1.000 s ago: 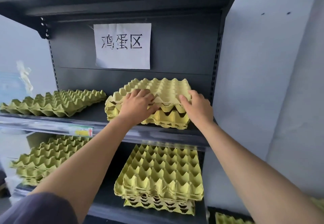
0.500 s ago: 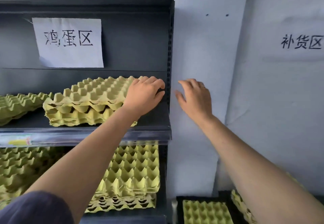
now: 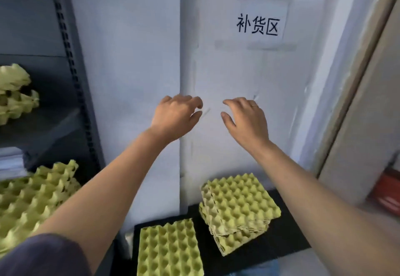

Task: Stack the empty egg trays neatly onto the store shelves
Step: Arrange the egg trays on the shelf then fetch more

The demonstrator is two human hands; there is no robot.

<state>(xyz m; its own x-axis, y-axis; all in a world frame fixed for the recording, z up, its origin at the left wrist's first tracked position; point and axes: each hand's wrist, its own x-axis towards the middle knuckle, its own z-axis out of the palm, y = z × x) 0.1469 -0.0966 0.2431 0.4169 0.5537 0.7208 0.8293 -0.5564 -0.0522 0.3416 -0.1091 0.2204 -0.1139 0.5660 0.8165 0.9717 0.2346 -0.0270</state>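
Both hands hang in the air in front of a white wall, holding nothing. My left hand [image 3: 176, 116] has loosely curled fingers; my right hand [image 3: 245, 121] is spread and relaxed, a ring on one finger. Below them, on a black mat [image 3: 287, 234] on the floor, lie a short stack of yellow-green egg trays [image 3: 239, 207] and a single tray [image 3: 170, 248] to its left. The dark shelf unit [image 3: 71, 63] stands at the left, with trays on its upper shelf [image 3: 15, 94] and a stack on the lower shelf [image 3: 32, 198].
A paper sign with black characters [image 3: 258, 26] is taped to the wall above my hands. A door frame [image 3: 355, 94] runs down the right side, with a red object [image 3: 387, 191] on the floor beyond it.
Both hands left the tray stack on the upper shelf and swung right with my view, now hovering empty in front of the wall above the floor trays.
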